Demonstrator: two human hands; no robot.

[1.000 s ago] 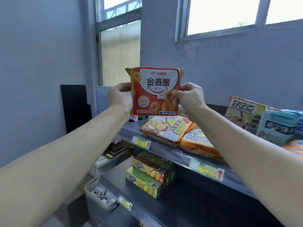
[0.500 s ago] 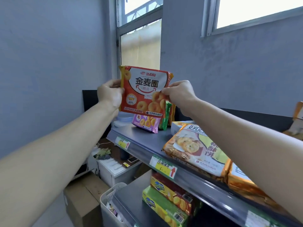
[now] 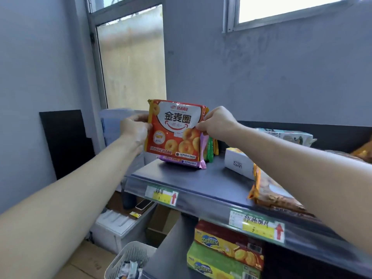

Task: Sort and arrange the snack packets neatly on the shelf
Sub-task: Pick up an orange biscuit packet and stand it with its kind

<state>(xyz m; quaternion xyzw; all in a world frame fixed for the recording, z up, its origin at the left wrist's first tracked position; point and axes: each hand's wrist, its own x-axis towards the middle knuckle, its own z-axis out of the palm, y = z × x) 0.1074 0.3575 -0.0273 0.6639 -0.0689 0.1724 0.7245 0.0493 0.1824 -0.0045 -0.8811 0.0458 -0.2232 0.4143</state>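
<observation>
I hold a red-orange snack packet [image 3: 174, 130] printed with ring cakes upright at the left end of the top shelf [image 3: 193, 178]. My left hand [image 3: 135, 129] grips its left edge and my right hand [image 3: 216, 122] pinches its right edge. Its bottom edge sits just over a purple packet [image 3: 191, 163] standing right behind it. A green packet [image 3: 210, 150] and an orange one [image 3: 215, 147] stand further back in the same row, mostly hidden.
A white box [image 3: 238, 163] and an orange biscuit packet [image 3: 269, 193] lie on the shelf to the right, with more packets [image 3: 289, 135] at the back. Red and green biscuit boxes [image 3: 225, 256] stand on the lower shelf. A white basket [image 3: 128, 256] stands on the floor below.
Both hands have carried the red-orange packet left along the shelf and lowered it until it stands in front of the purple packet. My view has turned left with it.
</observation>
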